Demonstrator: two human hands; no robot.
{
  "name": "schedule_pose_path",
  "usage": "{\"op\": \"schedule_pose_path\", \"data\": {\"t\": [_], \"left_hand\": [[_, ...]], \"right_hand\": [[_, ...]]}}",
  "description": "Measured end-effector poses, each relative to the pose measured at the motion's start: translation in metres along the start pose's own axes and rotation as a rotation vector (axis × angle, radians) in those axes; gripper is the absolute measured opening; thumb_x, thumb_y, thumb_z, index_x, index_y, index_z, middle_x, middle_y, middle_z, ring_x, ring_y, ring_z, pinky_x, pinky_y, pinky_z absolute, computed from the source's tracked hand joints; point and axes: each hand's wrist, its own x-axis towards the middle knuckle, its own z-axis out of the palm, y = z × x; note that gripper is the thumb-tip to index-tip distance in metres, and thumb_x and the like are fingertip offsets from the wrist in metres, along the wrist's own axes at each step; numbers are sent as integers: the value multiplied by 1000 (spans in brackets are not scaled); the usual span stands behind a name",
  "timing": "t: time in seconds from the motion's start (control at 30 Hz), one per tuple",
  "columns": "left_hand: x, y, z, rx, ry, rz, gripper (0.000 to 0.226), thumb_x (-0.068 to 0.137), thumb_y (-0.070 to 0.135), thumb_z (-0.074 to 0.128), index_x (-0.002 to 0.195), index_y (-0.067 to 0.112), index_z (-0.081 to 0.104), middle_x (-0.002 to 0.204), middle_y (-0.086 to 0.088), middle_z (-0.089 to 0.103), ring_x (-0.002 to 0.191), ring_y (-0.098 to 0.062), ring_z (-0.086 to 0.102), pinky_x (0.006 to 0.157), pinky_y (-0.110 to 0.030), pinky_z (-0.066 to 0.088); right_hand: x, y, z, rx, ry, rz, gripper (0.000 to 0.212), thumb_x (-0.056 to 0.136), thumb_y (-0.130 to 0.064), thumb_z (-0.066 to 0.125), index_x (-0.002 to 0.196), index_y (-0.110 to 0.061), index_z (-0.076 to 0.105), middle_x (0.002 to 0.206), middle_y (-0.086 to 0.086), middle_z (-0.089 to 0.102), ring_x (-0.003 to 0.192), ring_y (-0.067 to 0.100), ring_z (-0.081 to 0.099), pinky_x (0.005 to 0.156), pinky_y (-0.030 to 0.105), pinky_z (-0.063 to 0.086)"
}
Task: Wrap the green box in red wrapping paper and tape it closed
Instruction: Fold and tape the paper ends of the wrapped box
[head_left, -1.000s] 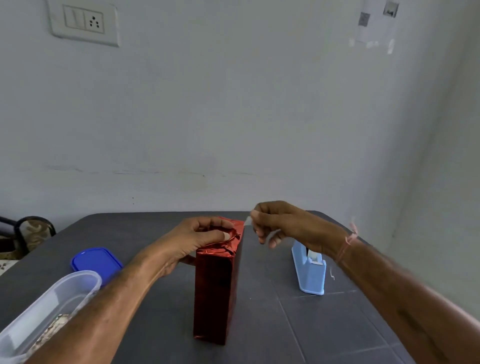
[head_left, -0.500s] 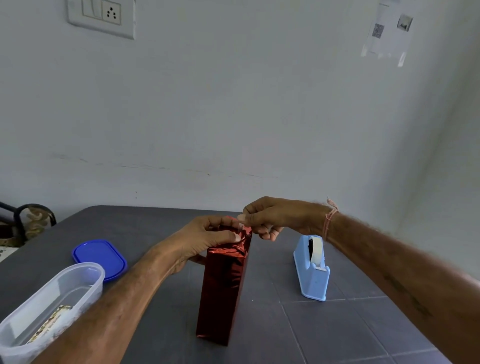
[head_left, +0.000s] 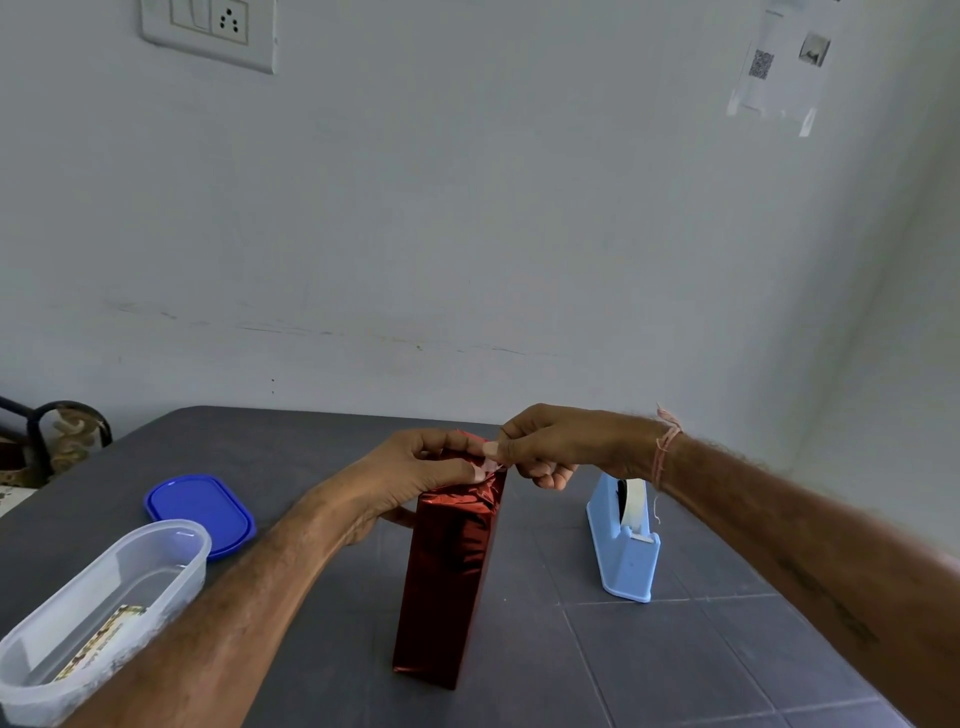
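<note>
The box wrapped in shiny red paper (head_left: 449, 577) stands upright on end in the middle of the dark table (head_left: 649, 654). No green shows through the wrapping. My left hand (head_left: 415, 475) grips the top of the box and presses the folded paper down. My right hand (head_left: 550, 447) pinches a short piece of clear tape (head_left: 491, 451) at the top right corner, touching the paper and my left fingertips. The light blue tape dispenser (head_left: 626, 545) stands on the table just right of the box, below my right wrist.
A clear oval plastic container (head_left: 78, 623) lies at the near left, holding a small printed packet. Its blue lid (head_left: 200, 512) rests flat behind it. A dark chair back (head_left: 57, 436) shows at the far left edge. White walls close off the table's back and right sides.
My right hand has carried the tape piece from near the dispenser leftward to the top of the box. My left hand has stayed on the folded paper. The camera view has shifted slightly.
</note>
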Motion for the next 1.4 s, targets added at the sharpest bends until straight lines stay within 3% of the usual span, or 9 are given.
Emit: {"op": "schedule_pose_path", "data": {"t": [0.27, 0.57, 0.87, 1.03, 1.23, 1.4], "left_hand": [[-1, 1, 0, 17, -5, 5, 26, 84, 37, 81, 108, 45, 76, 112, 8, 76, 106, -13, 70, 72, -31, 55], [-3, 4, 1, 60, -2, 6, 27, 87, 35, 78, 112, 45, 75, 116, 8, 73, 99, -8, 65, 59, -21, 47], [-2, 3, 0, 66, -6, 2, 26, 87, 36, 78, 111, 46, 75, 118, 8, 72, 108, -14, 66, 64, -24, 49], [-2, 1, 0, 57, -4, -3, 25, 87, 37, 78, 109, 48, 75, 115, 11, 74, 108, -13, 67, 68, -27, 51], [-3, 1, -2, 68, -31, 10, 28, 87, 39, 77, 112, 50, 73, 116, 14, 73, 110, -11, 67, 78, -32, 56], [-7, 3, -2, 77, -58, 31, 28, 89, 40, 74, 114, 52, 72, 112, 20, 74, 109, -7, 67, 75, -29, 56]], "right_hand": [[4, -4, 3, -90, 58, 43, 36, 94, -48, 67, 75, -21, 53, 60, -4, 50, 60, 14, 50, 63, 27, 46], [11, -11, -1, -258, 70, 96, 39, 88, -50, 72, 68, -21, 55, 61, -4, 54, 62, 15, 53, 61, 28, 45], [12, -19, -8, -314, 32, 225, 46, 82, -60, 76, 77, -16, 65, 63, -4, 60, 60, 13, 56, 64, 28, 51], [11, -16, -8, -172, 7, 297, 43, 80, -57, 79, 86, -17, 67, 61, -6, 60, 58, 10, 59, 69, 28, 54], [10, 7, 3, 172, -52, 336, 37, 81, -52, 80, 78, -21, 61, 64, -5, 59, 58, 11, 58, 72, 31, 53], [9, 23, 16, 430, -63, 299, 32, 84, -46, 79, 74, -23, 59, 63, -6, 56, 58, 10, 56, 68, 30, 51]]}}
